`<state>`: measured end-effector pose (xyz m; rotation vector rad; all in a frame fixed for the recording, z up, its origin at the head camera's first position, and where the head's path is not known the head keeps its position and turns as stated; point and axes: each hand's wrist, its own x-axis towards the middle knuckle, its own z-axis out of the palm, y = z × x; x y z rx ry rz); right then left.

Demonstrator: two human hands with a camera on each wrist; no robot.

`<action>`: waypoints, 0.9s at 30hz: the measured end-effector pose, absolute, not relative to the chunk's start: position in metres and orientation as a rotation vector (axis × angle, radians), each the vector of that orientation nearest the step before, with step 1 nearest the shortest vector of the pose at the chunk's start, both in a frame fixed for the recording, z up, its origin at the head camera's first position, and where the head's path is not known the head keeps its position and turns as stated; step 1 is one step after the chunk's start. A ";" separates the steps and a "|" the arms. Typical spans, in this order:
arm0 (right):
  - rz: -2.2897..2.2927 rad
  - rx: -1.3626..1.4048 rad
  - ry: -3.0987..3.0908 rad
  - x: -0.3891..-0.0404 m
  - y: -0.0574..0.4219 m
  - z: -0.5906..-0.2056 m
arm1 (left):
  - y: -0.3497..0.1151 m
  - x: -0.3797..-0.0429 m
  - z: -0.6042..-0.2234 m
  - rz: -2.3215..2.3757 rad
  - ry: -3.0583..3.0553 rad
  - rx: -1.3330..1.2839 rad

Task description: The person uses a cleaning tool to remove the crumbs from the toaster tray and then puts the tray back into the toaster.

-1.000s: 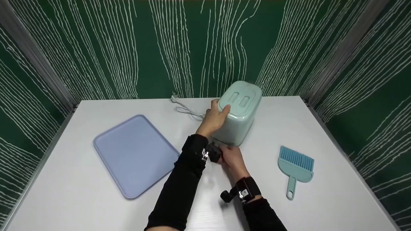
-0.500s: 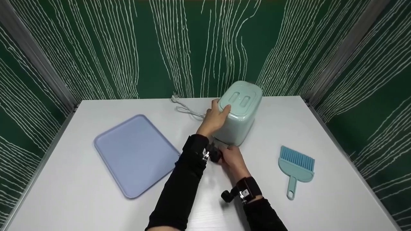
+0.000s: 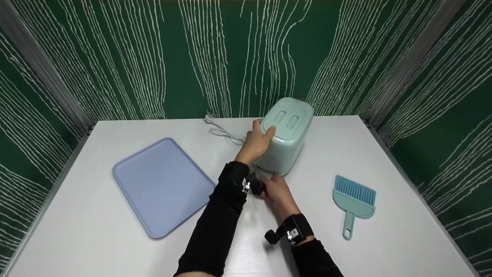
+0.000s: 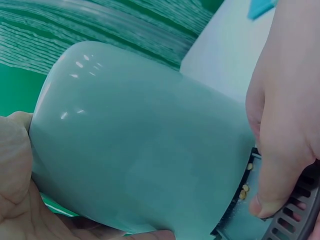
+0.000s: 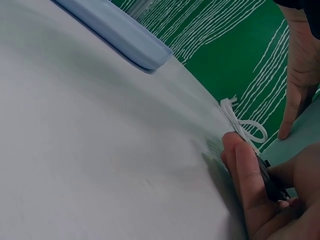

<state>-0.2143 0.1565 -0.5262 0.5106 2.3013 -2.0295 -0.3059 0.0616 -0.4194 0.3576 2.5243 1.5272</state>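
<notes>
A mint-green toaster (image 3: 282,154), its lid marked with two oval recesses, is on the table near the back. My left hand (image 3: 255,143) grips its near left end, thumb over the lid's edge and fingers down the side. Low at the toaster's near end, my right hand (image 3: 278,189) pinches the crumb tray (image 4: 245,225), which sticks out from under the body. A few yellowish crumbs (image 4: 244,192) lie on the tray. A dark slotted piece (image 4: 290,220) shows between the right hand's fingers. The left wrist camera covers part of that hand in the head view.
A flat lilac-blue serving tray (image 3: 163,186) lies on the left of the white table (image 3: 92,215). To the right lies a teal hand brush (image 3: 353,206). Behind the left hand is the toaster's white cord with its plug (image 3: 209,117). Green walls stand around the table.
</notes>
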 end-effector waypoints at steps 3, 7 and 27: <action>-2.068 0.502 2.268 -0.213 0.156 -0.525 | 0.062 -0.306 -0.420 1.526 2.531 0.357; -2.070 0.491 2.271 -0.211 0.155 -0.526 | 0.062 -0.306 -0.420 1.513 2.540 0.360; -1.973 0.520 2.339 -0.202 0.151 -0.524 | 0.061 -0.306 -0.421 1.544 2.502 0.343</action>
